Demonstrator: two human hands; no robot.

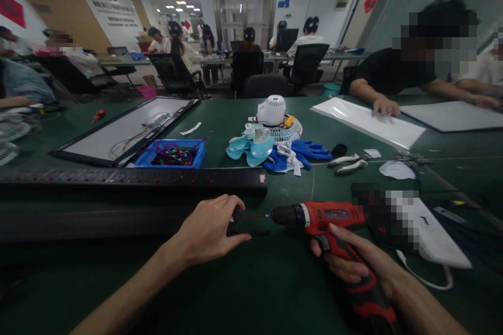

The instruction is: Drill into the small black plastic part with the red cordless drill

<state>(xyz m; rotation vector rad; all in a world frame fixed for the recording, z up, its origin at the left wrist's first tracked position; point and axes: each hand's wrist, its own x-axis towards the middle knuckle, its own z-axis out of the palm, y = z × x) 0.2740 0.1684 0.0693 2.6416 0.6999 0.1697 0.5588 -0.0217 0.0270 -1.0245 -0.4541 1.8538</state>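
Note:
My right hand [353, 256] is wrapped round the grip of a red and black cordless drill [334, 214], held level with its chuck to the left. A thin bit [255, 215] runs from the chuck toward the end of a long black bar [129, 222]. Whether its tip touches the bar is hidden by my fingers. My left hand [208, 227] grips that end, fingers over the top and thumb at the near side. A small dark flat piece [259, 233] lies just beneath the bit. Behind the bar lies a long black power strip [133, 180] with red marks along it.
A blue tray [143, 159] of coloured wires, pale blue fan blades [251, 146], a white fan housing [271, 110], blue gloves [310, 150] and pliers [349, 165] lie farther back. A framed panel [106, 133] is at left. Across the table, a co-worker's hand [385, 106] rests on a white sheet [353, 118].

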